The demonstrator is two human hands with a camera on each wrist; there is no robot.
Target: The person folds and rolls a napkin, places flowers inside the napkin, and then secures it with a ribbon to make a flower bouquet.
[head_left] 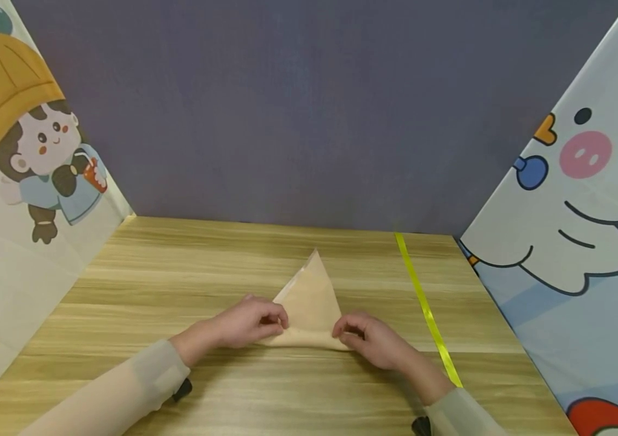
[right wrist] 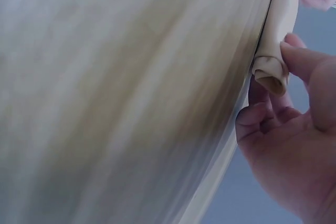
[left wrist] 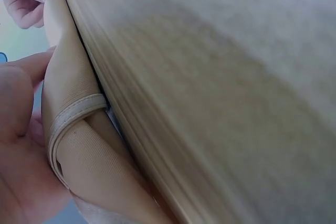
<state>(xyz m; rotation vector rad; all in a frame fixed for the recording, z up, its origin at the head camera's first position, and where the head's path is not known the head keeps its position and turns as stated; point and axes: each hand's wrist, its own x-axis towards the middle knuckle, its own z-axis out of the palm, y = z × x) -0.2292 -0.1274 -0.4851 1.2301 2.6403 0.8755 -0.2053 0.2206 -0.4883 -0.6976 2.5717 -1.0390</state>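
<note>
A beige cloth (head_left: 309, 303) lies on the table, pointed at its far end and rolled into a thick edge on the near side. Curled fingers of my left hand (head_left: 251, 321) hold the left part of the roll. At the right end, my right hand (head_left: 371, 339) pinches the roll between thumb and fingers. In the left wrist view, a stitched hem wraps around the rolled cloth (left wrist: 79, 77), with the left hand (left wrist: 23, 140) beside it. The right wrist view shows the roll's open end (right wrist: 270, 74) against the right hand (right wrist: 294, 129).
The wood-grain table (head_left: 178, 260) carries a yellow strip (head_left: 425, 309) running lengthwise on the right. A dark grey panel (head_left: 298, 115) stands at the back. Cartoon-printed panels flank the table on the left (head_left: 25, 266) and right (head_left: 570, 242).
</note>
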